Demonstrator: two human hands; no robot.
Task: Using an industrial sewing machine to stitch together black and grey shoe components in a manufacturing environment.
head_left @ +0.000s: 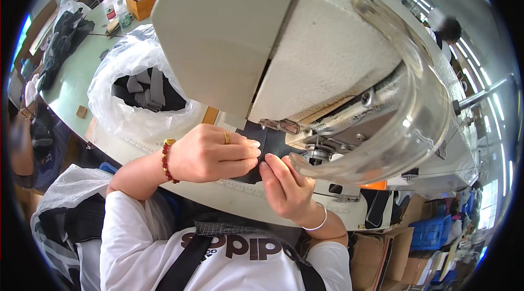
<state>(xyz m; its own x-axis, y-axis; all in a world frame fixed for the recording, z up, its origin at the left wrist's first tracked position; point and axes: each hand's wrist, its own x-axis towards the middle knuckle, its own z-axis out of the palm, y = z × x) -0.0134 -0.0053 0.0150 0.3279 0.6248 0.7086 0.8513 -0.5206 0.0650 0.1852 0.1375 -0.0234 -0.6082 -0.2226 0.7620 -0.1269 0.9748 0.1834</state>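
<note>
A piece of dark fabric (277, 139) lies under the head of a pale industrial sewing machine (327, 40). My left hand (215, 153) pinches its left side, thumb and fingers pressed together. Close to it, my right hand (285, 186) grips the fabric's near edge with bent fingers. A seam or fold line runs across the cloth between the two hands. The needle area sits just beyond my fingertips, partly hidden by metal parts and a clear curved plastic guard (406, 141).
Left of the machine, a white plastic bag (112, 108) holds grey and black fabric pieces (155, 88). Farther back stand a bottle (109, 8) and an orange box (143, 6). Cardboard boxes (376, 253) and a blue crate (430, 234) are at the lower right. Other people appear at both sides.
</note>
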